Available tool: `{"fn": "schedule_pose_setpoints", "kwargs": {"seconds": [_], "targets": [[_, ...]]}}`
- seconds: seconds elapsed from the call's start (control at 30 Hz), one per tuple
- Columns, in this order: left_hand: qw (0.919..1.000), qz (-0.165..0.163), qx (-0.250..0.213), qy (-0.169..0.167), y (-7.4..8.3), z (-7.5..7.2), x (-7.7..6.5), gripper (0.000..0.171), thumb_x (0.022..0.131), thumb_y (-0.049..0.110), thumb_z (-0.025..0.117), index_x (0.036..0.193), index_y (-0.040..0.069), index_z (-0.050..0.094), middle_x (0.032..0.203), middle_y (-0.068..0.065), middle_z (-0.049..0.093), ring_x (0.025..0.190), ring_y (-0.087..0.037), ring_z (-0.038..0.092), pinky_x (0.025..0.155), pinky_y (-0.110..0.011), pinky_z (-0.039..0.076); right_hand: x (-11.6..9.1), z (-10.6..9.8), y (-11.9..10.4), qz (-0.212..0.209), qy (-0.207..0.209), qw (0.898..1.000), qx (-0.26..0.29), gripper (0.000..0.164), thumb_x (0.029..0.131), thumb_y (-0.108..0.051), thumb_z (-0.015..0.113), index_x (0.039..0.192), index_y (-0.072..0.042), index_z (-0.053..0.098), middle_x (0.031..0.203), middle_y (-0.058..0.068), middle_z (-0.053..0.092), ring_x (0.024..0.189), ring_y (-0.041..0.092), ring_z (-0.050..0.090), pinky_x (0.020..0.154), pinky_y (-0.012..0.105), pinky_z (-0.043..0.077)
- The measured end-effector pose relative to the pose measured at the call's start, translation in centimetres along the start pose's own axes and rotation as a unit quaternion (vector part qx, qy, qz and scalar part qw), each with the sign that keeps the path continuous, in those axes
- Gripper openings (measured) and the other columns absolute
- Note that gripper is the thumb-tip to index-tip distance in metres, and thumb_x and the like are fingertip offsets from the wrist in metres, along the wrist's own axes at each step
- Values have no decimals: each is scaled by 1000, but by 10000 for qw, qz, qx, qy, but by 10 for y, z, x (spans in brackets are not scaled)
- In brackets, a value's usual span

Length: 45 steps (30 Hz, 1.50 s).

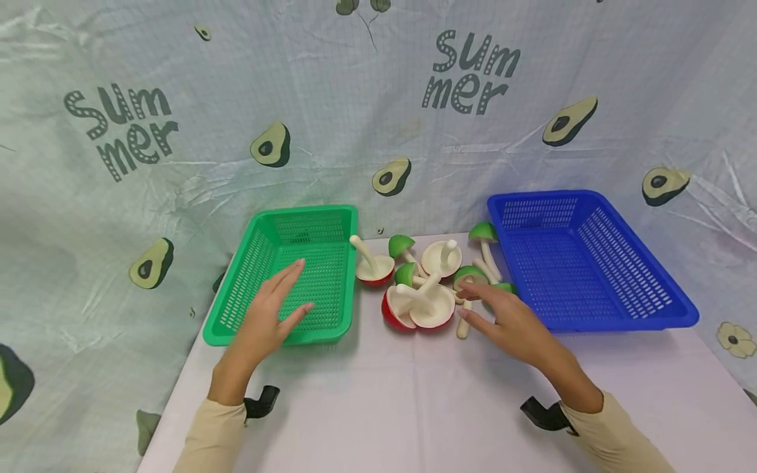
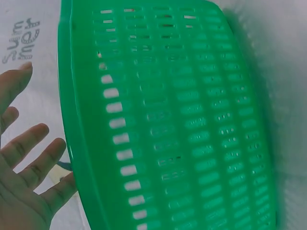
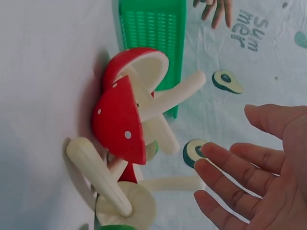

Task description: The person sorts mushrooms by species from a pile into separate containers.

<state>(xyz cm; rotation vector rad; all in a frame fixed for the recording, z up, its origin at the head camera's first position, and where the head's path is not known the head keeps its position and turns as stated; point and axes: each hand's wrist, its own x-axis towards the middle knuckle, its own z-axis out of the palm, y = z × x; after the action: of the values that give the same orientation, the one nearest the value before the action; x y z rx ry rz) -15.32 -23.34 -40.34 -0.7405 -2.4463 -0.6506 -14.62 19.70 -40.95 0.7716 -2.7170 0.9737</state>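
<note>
My left hand [image 1: 269,320] hovers by the near side of the green basket [image 1: 349,289], fingers spread and holding nothing. In the left wrist view its fingers [image 2: 36,167] appear beside the basket's rim. My right hand [image 1: 506,323] is held over the right side of a pile of toy mushrooms, also holding nothing. Red-capped mushrooms [image 1: 434,309] lie cap down with pale stems up. Among them are green-capped mushrooms [image 1: 402,246], several toward the right. The right wrist view shows red caps with white dots [image 3: 120,120] and the relaxed fingers [image 3: 240,177] apart from them.
A blue basket [image 1: 603,322] stands right of the pile, the green one left of it. Both baskets show bare mesh floors. Behind hangs a cloth [image 1: 331,98] printed with avocados and lettering. A pale cloth [image 1: 378,407] covers the table.
</note>
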Motion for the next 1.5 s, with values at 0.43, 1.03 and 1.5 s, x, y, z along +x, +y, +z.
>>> {"fn": "schedule_pose_setpoints", "kwargs": {"seconds": [0.43,1.03,1.5], "targets": [[9979,-530,-177,334,-39,-24,-11,78,82,-9,78,152,8,48,141,-19,57,120,-36,60,94,-34,50,16,10,-4,-93,-42,9965,833,48,100,-20,67,144,-7,54,121,5,71,108,22,69,94,46,55],[9691,-2400,-501,283,-73,-46,-38,65,97,4,68,156,9,42,151,-24,46,132,-47,48,98,-63,44,37,36,-3,-138,-274,9899,1385,50,96,-13,72,143,-6,57,137,10,64,120,32,63,96,51,53],[9186,-3930,-400,-133,-80,-53,-49,46,109,13,46,154,2,42,145,-29,49,112,-43,60,67,-28,50,51,58,1,-228,-598,9817,1793,74,93,-12,74,157,-6,37,144,12,59,139,33,49,112,57,38]]}}
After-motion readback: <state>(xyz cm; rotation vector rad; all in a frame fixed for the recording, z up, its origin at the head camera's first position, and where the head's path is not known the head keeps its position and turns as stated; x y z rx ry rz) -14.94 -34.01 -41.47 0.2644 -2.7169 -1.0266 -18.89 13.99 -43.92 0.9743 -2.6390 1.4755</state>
